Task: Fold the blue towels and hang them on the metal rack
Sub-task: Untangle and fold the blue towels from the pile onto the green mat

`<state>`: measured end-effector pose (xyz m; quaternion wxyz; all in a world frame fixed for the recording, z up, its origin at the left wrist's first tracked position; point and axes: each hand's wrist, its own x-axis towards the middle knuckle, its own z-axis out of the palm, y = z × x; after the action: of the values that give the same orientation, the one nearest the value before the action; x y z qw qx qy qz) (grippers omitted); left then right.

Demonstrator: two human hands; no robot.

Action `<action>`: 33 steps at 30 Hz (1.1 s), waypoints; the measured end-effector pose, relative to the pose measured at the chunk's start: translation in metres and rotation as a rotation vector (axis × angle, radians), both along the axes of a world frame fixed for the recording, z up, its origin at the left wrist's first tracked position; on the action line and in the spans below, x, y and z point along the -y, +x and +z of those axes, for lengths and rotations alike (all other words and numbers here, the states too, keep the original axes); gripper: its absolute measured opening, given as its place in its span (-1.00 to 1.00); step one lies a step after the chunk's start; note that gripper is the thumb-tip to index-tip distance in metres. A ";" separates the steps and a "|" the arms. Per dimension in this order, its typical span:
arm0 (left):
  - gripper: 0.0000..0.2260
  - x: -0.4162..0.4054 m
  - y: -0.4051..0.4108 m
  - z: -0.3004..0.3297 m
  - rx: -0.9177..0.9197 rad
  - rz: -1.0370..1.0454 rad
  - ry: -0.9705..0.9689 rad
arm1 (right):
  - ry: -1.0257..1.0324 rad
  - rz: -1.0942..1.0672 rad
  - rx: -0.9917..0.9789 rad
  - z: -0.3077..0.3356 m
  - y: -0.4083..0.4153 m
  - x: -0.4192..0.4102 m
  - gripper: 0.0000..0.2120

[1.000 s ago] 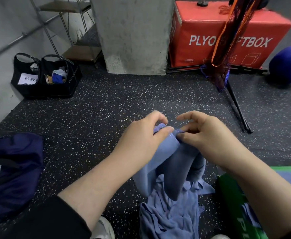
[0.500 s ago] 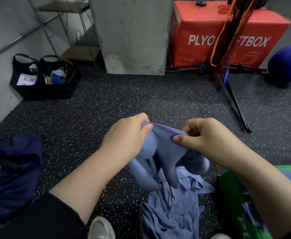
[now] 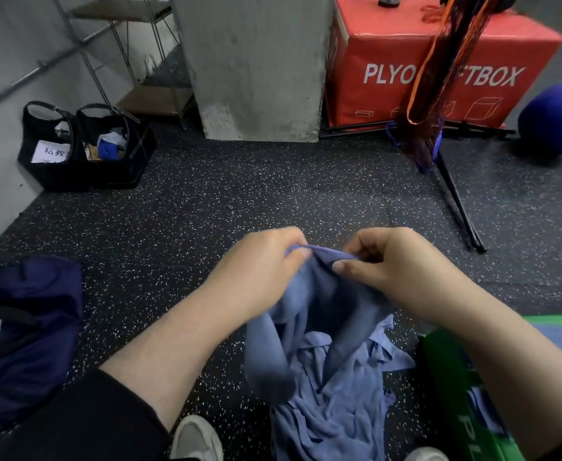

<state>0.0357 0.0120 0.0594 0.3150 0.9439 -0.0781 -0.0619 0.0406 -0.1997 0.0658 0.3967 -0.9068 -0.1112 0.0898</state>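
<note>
Both hands up on the blue towel [image 3: 309, 314], out in front of the concrete pillar [image 3: 253, 64].

Left hand [image 3: 256, 271] pinches the top edge, right hand [image 3: 396, 271] curls round it just beside; the cloth hangs down to a crumpled heap of towels [image 3: 333, 417] on the speckled floor [image 3: 239, 194]. Red plyo box [image 3: 439, 64] right of the pillar, wire rack [image 3: 130, 58] left of it.
</note>
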 end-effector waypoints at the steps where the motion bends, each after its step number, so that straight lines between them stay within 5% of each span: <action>1: -0.83 -0.004 0.002 0.000 0.018 0.061 0.006 | -0.039 -0.022 -0.012 0.001 0.001 0.003 -0.82; 8: -0.86 -0.015 0.003 0.000 0.077 0.188 0.071 | 0.018 -0.181 -0.046 0.012 0.001 0.014 -0.61; 13: -0.64 -0.008 0.006 0.001 0.043 0.238 -0.175 | 0.184 -0.178 -0.111 0.007 -0.001 0.011 -0.64; 17: -0.88 -0.003 0.005 -0.003 0.088 0.314 -0.394 | 0.326 -0.175 -0.191 0.003 -0.004 0.003 -0.72; 22: -0.66 0.008 0.001 -0.006 0.108 0.326 -0.482 | 0.490 -0.140 -0.312 0.001 -0.011 -0.014 -0.74; 33: -0.84 0.028 -0.013 -0.003 0.236 0.137 -0.313 | 0.703 -0.215 -0.383 -0.006 -0.016 -0.026 -0.77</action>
<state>0.0228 -0.0162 0.0564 0.4497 0.8873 -0.0590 0.0837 0.0242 -0.1737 0.0602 0.7029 -0.6894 0.0360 0.1713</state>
